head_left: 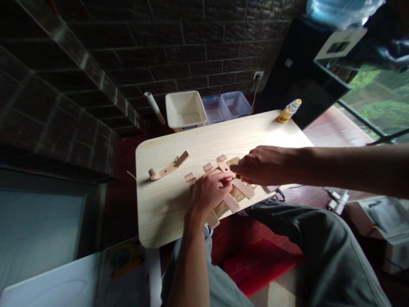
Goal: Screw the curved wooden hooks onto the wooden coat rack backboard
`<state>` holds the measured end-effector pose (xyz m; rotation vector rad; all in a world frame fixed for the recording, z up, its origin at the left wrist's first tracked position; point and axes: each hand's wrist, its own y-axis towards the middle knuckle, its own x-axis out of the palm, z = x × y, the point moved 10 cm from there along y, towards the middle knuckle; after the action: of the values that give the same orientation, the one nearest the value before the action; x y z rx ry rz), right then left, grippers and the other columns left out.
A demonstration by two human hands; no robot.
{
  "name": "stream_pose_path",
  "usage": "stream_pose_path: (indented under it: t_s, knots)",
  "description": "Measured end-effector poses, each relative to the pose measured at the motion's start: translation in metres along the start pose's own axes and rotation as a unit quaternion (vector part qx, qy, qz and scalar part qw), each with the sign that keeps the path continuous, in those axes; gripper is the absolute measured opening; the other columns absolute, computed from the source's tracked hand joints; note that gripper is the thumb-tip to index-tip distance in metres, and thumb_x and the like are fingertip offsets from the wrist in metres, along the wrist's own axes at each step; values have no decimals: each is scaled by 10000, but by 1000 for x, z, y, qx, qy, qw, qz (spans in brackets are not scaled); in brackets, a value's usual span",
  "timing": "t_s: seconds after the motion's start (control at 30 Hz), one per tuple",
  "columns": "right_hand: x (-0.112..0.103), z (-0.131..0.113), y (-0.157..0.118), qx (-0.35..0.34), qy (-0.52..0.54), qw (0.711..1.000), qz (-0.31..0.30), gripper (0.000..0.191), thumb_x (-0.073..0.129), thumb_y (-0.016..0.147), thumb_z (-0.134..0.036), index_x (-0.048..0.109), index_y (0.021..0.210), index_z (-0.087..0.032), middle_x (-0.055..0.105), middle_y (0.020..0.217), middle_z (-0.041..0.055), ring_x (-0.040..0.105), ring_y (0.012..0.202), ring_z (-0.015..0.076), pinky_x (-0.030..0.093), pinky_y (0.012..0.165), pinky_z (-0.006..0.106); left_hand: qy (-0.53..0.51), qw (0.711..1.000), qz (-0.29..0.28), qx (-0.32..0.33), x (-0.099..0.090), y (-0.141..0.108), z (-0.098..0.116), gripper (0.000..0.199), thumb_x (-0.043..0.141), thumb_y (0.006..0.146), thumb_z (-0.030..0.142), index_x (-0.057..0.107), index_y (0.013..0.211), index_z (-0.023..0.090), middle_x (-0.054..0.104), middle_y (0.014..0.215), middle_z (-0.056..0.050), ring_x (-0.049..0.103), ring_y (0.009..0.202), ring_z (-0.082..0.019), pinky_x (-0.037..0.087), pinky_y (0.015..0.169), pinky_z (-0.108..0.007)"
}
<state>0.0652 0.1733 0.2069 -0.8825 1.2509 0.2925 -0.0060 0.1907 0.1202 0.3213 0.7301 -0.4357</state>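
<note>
Wooden hooks point(244, 189) number four, one lying apart; right hand point(259, 164) clenches one small tool point(238, 176); left hand point(209, 187), fingers bent, touches the three, its grip unclear.

- I see a dark block wall point(159, 47) with paler joints across the back, and 1 white socket point(260, 74) low on it.
- Below it I can make out 1 cream bin point(170, 108) beside 2 clear tubs point(238, 104).
- A pale wooden table point(207, 138) with rounded corners sits mid-view.
- On my right, a black cabinet point(287, 83) stands near a window point(380, 91) showing greenery.
- Daylight there brightens the reddish floor point(330, 130); my left side looks dim.
</note>
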Motion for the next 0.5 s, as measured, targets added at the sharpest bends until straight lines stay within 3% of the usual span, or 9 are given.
stream_pose_path:
  t_s: [0.1,0.23,0.5]
  knots:
    - [-3,-6,-1,-34,-22,999,9,291,506,955,-70,659,1190,-150,754,889,90,649,633,163,333,557,286,10,1000,3,-4,-1,0,-1,144,674,848,198,780,884,289,778,904,47,706,833,-142,496,742,-234]
    - [-4,-7,1,-64,-24,998,14,230,487,972,-77,684,1075,-136,730,798,82,628,599,149,300,536,286,17,1000,-2,-3,-1,0,0,138,670,840,193,769,874,283,770,890,46,700,811,-141,474,695,-238]
    - [1,-7,8,-46,-12,999,-8,199,516,948,-74,687,1024,-139,728,786,74,631,603,148,302,530,282,15,1000,-4,-1,-1,1,-1,112,679,836,195,759,836,273,763,863,52,696,806,-134,465,693,-240]
